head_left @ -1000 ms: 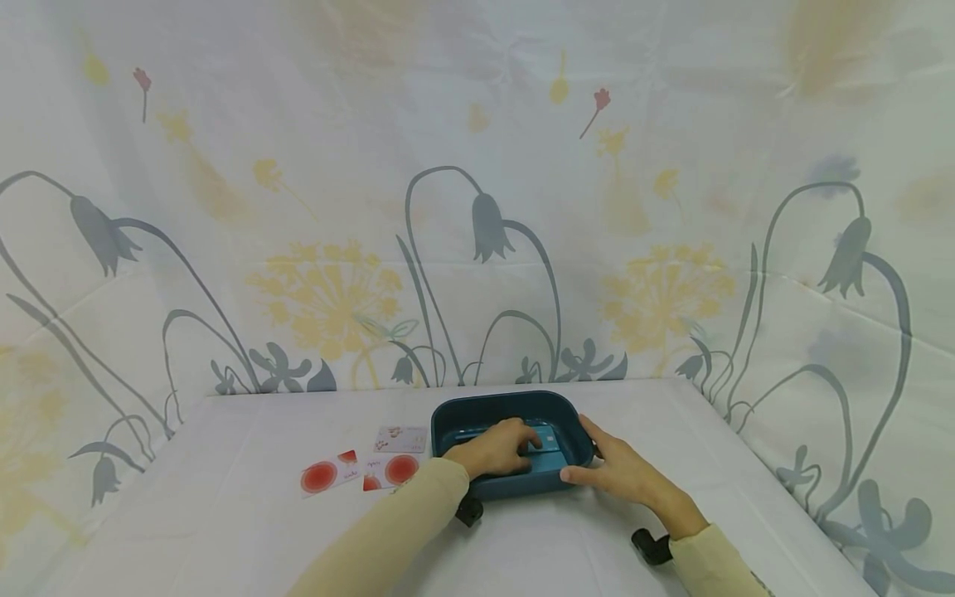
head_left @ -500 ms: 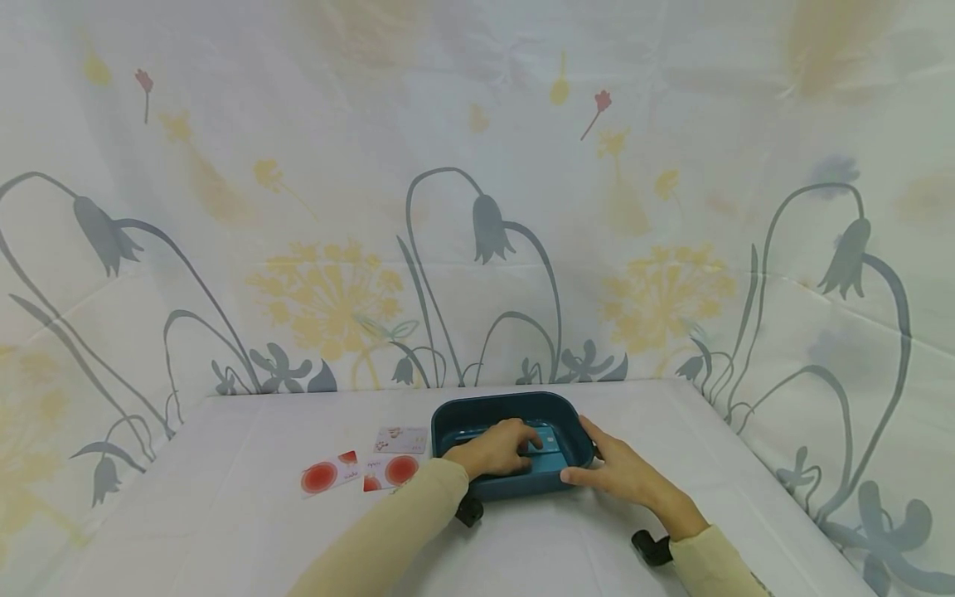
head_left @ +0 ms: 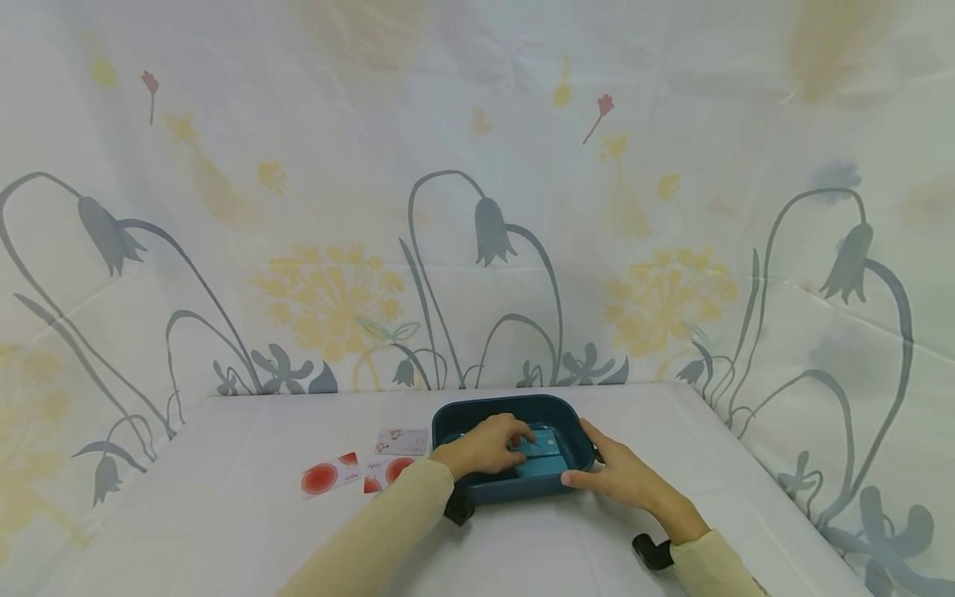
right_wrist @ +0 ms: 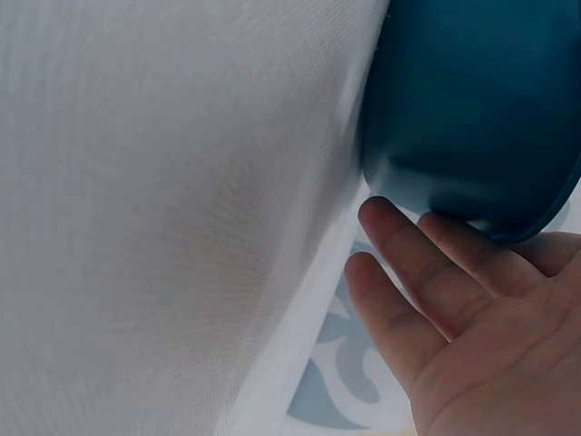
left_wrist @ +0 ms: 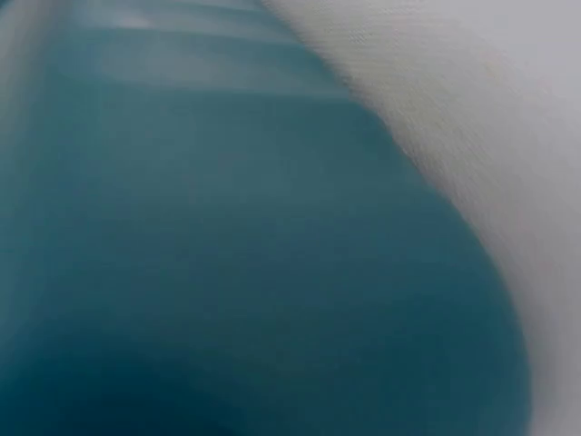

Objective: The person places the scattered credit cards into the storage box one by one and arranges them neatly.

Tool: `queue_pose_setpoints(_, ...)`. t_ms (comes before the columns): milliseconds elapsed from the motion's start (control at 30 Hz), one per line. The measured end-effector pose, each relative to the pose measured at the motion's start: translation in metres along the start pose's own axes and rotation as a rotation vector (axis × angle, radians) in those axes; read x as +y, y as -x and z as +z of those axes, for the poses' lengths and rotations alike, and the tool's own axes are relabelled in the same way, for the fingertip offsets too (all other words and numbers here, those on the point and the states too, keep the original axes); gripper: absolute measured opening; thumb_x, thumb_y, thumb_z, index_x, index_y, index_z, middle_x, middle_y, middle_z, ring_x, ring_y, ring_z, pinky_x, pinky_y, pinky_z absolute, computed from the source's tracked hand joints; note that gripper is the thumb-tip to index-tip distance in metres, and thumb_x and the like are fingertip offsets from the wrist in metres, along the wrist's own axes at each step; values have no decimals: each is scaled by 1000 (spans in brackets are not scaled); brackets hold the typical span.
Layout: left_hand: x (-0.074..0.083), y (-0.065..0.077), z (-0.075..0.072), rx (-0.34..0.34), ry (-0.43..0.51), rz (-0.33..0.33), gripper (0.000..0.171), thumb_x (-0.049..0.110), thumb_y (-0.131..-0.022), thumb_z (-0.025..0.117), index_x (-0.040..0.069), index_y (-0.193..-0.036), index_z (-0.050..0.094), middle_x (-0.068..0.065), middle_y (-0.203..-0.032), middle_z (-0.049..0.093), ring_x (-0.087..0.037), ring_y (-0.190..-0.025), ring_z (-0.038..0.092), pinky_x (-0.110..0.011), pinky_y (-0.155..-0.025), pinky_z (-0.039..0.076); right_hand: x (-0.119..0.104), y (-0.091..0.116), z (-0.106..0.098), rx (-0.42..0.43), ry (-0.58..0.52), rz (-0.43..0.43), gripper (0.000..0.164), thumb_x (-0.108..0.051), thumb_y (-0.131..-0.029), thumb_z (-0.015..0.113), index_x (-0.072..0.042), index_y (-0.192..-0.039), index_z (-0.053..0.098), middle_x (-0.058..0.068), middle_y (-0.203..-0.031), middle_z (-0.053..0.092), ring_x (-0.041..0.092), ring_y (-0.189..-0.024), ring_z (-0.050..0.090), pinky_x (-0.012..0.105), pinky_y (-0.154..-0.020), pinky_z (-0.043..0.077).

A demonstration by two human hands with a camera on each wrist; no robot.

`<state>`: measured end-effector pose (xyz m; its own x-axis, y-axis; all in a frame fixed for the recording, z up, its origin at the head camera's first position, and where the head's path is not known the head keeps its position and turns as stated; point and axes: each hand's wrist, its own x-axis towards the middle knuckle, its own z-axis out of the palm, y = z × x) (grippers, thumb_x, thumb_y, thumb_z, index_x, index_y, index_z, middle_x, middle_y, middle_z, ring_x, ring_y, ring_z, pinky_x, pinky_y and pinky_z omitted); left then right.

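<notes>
A dark teal box (head_left: 507,491) stands on the white table. Inside it lie blue cards (head_left: 548,444), one showing a chip-like square. My left hand (head_left: 488,446) reaches into the box, thumb and bent fingers pinching at the left edge of a blue card. In the left wrist view, the teal box wall (left_wrist: 272,200) fills most of the picture, blurred, and the hand is hidden. My right hand (head_left: 622,473) rests on the box's right end, thumb at the near corner. Seen from the right wrist, its fingers (right_wrist: 408,272) are extended and spread by the outer wall.
Left of the box lie a red-patterned card (head_left: 328,475), another red-patterned card (head_left: 384,473) partly behind the left sleeve, and a pale card (head_left: 400,441). A flower-print curtain (head_left: 477,274) hangs behind the table. Black wrist devices (head_left: 651,551) are worn on both arms.
My left hand has shifted slightly left and up inside the box, baring more of the blue card. My right hand and the box stay in place.
</notes>
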<state>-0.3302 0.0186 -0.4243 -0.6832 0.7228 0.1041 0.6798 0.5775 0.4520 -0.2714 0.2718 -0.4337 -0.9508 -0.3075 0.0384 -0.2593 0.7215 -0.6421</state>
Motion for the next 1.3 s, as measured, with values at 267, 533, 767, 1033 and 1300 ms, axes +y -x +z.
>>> queue_pose_setpoints(267, -3, 23, -14, 44, 29, 21, 31, 18, -91, 65, 13, -121, 64, -1, -99, 55, -14, -89, 57, -24, -77, 48, 2, -1, 0, 2, 9, 6, 99, -50, -83, 68, -1, -152, 16, 24, -150, 29, 41, -132, 37, 58, -101, 34)
queue_pose_setpoints(533, -8, 49, -27, 110, 26, 32, 32, 18, -91, 66, 14, -122, 63, 0, -100, 54, -16, -91, 57, -28, -79, 48, 0, -2, 0, 4, 36, 0, 100, -50, -83, 68, 0, -151, 15, 26, -150, 28, 43, -130, 39, 58, -100, 35)
queue_pose_setpoints(767, -17, 73, -34, 135, 24, 34, 32, 18, -91, 65, 10, -122, 63, -4, -101, 55, -21, -93, 57, -31, -80, 48, -2, -1, 0, 6, 36, 8, 101, -50, -82, 68, 0, -151, 15, 26, -150, 27, 43, -132, 36, 58, -101, 33)
queue_pose_setpoints(1033, -20, 102, -40, 256, 33, 60, 30, 11, -90, 66, 10, -119, 63, -6, -100, 56, -19, -93, 56, -32, -79, 48, -2, 0, 0, -1, 29, -2, 100, -48, -83, 68, 1, -151, 15, 27, -150, 26, 45, -128, 41, 59, -100, 35)
queue_pose_setpoints(1300, -34, 126, -40, 351, 13, 39, 29, 7, -84, 70, 10, -112, 66, 2, -91, 54, -16, -85, 54, -28, -73, 48, -1, 0, 0, 1, 19, -16, 100, -47, -83, 68, 1, -151, 14, 28, -149, 27, 45, -127, 41, 58, -100, 34)
